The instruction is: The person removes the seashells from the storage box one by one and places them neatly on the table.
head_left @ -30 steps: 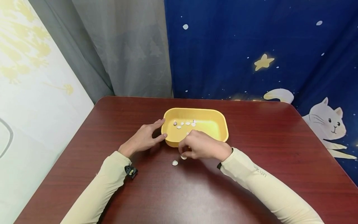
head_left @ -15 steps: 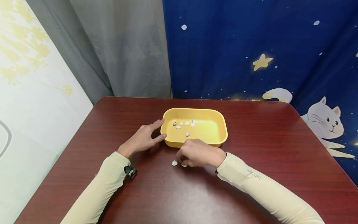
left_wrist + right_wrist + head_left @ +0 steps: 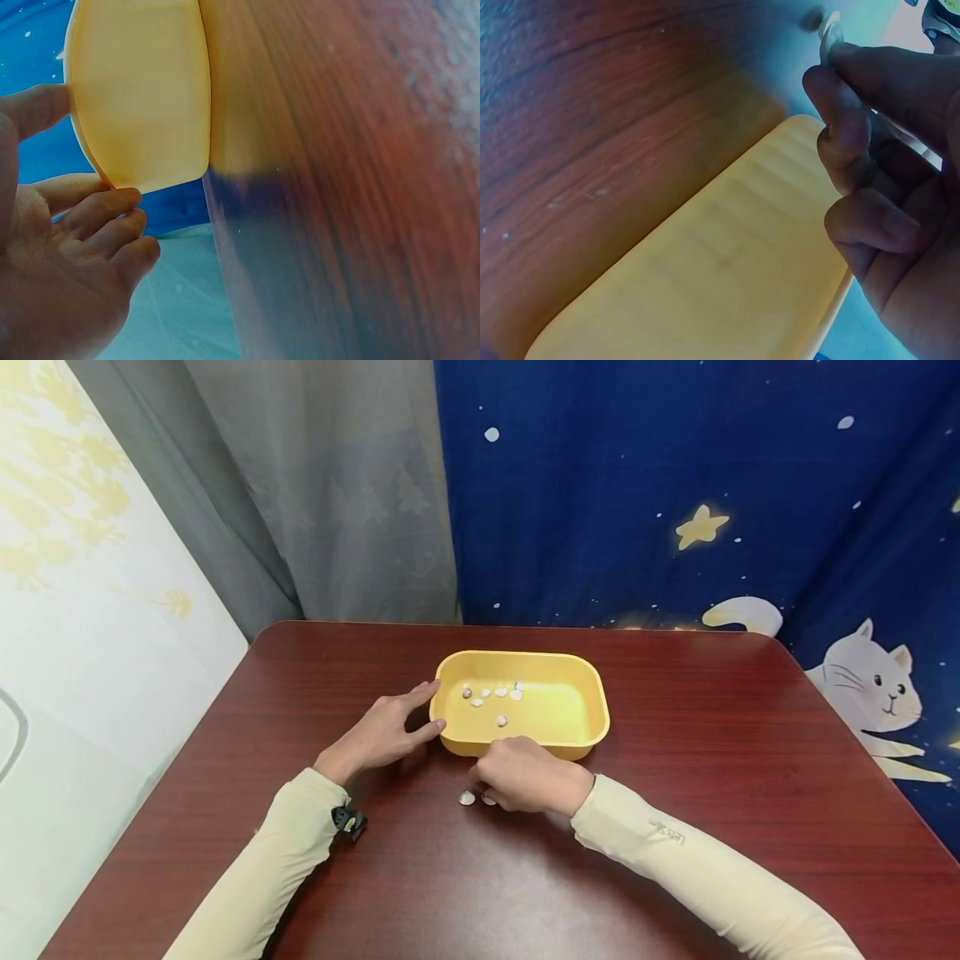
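My right hand (image 3: 528, 777) is low over the table just in front of a yellow plastic basin (image 3: 562, 750). Between its thumb and index fingertips it pinches a small white seashell (image 3: 832, 43). In the head view this shell peeks out under the fingers, beside another white shell (image 3: 467, 797) lying on the table. My left hand (image 3: 381, 731) rests at the basin's left end, fingers spread and fairly straight, with thumb and fingertips touching the rim. Several small shells (image 3: 501, 692) lie inside the basin, mostly toward its back left; a single shell (image 3: 502, 721) sits nearer the front.
The basin stands on a dark red-brown wooden table (image 3: 697, 710) with rounded far corners. Behind the table hang a grey curtain (image 3: 360, 527) and a blue one (image 3: 570, 510) printed with stars and a cat. A white patterned surface (image 3: 90, 635) rises at the left.
My right hand has drawn back from over the basin's front edge toward the table, bringing its shell down beside the other one. The left hand has stayed at the rim.
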`<state>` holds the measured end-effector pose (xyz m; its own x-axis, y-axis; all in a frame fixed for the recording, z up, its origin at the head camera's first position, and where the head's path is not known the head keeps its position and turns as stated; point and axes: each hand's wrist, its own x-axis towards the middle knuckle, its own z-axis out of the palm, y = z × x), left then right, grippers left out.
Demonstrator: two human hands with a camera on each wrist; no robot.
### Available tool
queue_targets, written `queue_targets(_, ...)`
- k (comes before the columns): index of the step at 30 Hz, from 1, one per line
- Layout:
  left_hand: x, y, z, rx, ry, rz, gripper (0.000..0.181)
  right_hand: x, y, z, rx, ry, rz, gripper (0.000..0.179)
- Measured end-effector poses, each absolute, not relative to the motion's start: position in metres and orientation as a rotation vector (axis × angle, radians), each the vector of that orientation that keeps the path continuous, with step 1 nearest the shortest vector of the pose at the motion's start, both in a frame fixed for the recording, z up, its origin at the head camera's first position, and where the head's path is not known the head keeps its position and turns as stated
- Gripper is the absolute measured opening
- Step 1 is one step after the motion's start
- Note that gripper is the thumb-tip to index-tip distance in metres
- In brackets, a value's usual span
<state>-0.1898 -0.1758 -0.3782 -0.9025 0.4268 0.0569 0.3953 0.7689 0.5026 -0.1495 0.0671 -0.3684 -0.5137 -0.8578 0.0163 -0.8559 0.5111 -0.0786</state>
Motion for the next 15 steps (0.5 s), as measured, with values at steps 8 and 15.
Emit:
queue_targets(8,-0.19,-0.176,-0.377,0.679,2.898,0.798,0.071,-0.148,0.063,-0.375,-1.585,2.802,0.013,0.011)
queue_targets(15,-0.189,-0.175,-0.377,0.699,2.905,0.799,0.072,-0.148,0.062,-0.381,-1.608,2.852,0.063,0.014)
